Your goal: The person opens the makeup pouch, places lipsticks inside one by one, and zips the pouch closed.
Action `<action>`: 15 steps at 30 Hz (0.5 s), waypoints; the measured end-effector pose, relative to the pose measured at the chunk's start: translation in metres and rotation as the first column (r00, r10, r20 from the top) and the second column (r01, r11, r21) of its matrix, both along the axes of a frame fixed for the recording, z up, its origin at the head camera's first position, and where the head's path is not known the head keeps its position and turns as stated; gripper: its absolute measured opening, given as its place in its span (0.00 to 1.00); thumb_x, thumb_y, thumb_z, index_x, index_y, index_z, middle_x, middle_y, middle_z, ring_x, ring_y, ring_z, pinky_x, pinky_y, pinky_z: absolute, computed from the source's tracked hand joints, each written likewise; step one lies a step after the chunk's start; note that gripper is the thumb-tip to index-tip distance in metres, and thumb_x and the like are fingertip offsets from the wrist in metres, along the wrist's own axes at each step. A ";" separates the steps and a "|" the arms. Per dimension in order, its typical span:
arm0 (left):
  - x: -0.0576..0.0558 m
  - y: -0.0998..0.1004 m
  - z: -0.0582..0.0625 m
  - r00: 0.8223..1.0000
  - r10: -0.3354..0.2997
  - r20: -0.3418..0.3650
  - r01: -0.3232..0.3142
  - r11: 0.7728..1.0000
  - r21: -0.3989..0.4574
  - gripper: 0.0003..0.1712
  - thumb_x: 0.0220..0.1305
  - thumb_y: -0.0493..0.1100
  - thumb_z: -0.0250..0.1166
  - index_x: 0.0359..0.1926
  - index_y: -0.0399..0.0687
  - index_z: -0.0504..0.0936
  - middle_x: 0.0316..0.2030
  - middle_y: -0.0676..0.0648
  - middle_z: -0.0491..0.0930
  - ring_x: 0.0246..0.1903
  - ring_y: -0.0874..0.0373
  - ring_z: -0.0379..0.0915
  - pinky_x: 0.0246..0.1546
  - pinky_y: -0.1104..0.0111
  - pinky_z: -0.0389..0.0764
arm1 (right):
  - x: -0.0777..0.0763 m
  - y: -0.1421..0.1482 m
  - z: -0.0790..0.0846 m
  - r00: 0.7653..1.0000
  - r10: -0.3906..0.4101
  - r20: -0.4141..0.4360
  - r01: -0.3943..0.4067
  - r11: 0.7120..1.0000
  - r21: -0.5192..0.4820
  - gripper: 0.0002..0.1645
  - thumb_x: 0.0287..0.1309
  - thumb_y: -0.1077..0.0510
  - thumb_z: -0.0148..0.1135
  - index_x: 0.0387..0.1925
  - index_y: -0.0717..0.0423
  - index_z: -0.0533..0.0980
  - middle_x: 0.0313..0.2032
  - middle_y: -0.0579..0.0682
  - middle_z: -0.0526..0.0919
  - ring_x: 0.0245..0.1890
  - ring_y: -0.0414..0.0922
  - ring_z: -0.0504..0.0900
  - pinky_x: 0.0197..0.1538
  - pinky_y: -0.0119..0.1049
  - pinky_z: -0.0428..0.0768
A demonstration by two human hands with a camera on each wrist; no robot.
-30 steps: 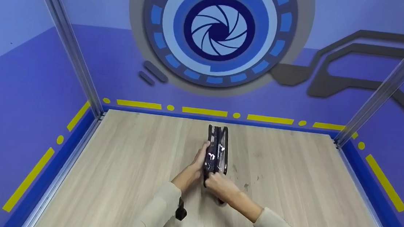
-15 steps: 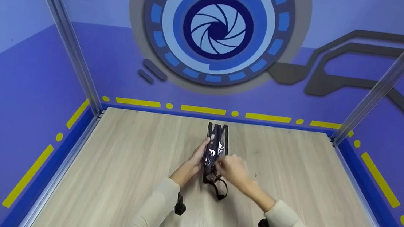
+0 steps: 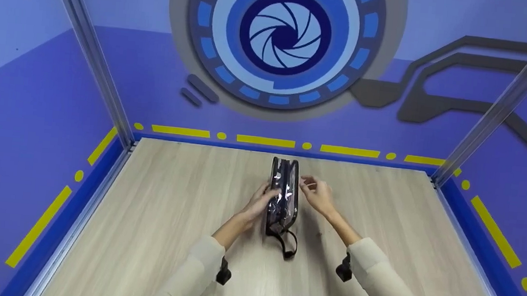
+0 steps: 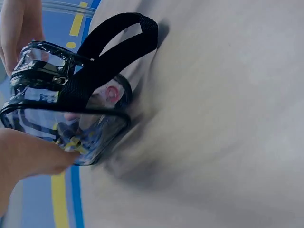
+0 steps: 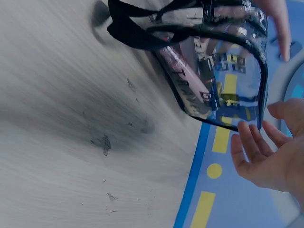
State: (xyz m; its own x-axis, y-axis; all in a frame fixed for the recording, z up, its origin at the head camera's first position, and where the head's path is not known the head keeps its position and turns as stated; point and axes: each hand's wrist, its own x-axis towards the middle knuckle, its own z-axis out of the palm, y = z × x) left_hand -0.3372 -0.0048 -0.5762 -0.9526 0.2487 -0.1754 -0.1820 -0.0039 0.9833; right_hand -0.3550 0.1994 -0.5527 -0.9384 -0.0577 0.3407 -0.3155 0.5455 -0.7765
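Note:
A clear plastic toiletry bag (image 3: 282, 202) with black piping stands on its narrow base, zipper side up. Its black wrist strap (image 4: 118, 52) loops out at the near end. My left hand (image 3: 258, 204) holds the bag's left side, thumb bent over the top edge. Just off the right side is my right hand (image 3: 319, 196), its fingers loosely bent and holding nothing; in the right wrist view its fingertips are right by the bag's lower edge. Through the clear wall a pink tube (image 5: 187, 73) shows among other small items, partly behind dark printed lettering.
The bag rests on a pale wood-grain table (image 3: 167, 216), which has small dark marks (image 5: 105, 142) on its surface. Blue printed panels (image 3: 121, 78) with metal corner posts (image 3: 95, 57) enclose the table at the back and both sides.
My right hand has left the near end of the zipper and moved forward along the bag to its right side. The left thumb has come over the top edge, and the strap is uncovered.

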 end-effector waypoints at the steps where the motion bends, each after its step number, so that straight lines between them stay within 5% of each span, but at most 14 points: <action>1: 0.001 -0.002 0.001 0.999 -0.011 -0.038 0.009 1.000 -0.030 0.47 0.66 0.52 0.62 0.80 0.44 0.53 0.80 0.34 0.50 0.79 0.36 0.47 0.79 0.43 0.48 | -0.004 0.000 0.000 1.000 -0.012 0.007 0.012 1.000 -0.019 0.16 0.64 0.68 0.61 0.51 0.76 0.79 0.42 0.70 0.86 0.42 0.65 0.86 0.49 0.52 0.87; 5: 0.005 -0.007 0.006 0.979 -0.048 -0.197 0.013 0.984 -0.179 0.46 0.60 0.38 0.60 0.78 0.34 0.55 0.80 0.32 0.47 0.79 0.35 0.43 0.80 0.45 0.48 | -0.015 0.000 0.000 0.998 -0.023 0.056 0.029 0.995 -0.094 0.21 0.69 0.66 0.58 0.58 0.78 0.74 0.51 0.75 0.81 0.52 0.68 0.83 0.59 0.57 0.82; 8: 0.007 -0.008 0.008 0.959 -0.077 -0.273 0.009 0.970 -0.244 0.43 0.65 0.35 0.55 0.79 0.33 0.52 0.80 0.32 0.46 0.80 0.35 0.42 0.80 0.47 0.46 | -0.019 0.000 -0.001 0.998 -0.009 0.066 0.016 0.994 -0.108 0.24 0.71 0.66 0.55 0.63 0.79 0.70 0.57 0.77 0.78 0.59 0.71 0.78 0.65 0.62 0.76; 12: 0.007 -0.011 0.014 0.944 -0.116 -0.308 0.025 0.959 -0.283 0.39 0.69 0.35 0.50 0.79 0.33 0.52 0.78 0.30 0.53 0.77 0.36 0.51 0.79 0.49 0.54 | -0.021 0.002 -0.004 1.000 -0.006 0.024 0.007 0.999 -0.043 0.27 0.74 0.63 0.53 0.67 0.78 0.66 0.63 0.78 0.72 0.67 0.73 0.70 0.72 0.64 0.67; 15: 0.005 -0.014 0.021 0.928 -0.117 -0.353 -0.018 0.935 -0.355 0.34 0.68 0.33 0.50 0.75 0.31 0.61 0.69 0.27 0.68 0.69 0.35 0.67 0.72 0.47 0.68 | -0.023 0.003 -0.004 0.999 -0.013 0.032 0.014 0.999 -0.031 0.29 0.76 0.61 0.51 0.69 0.77 0.64 0.67 0.77 0.69 0.71 0.71 0.66 0.75 0.62 0.62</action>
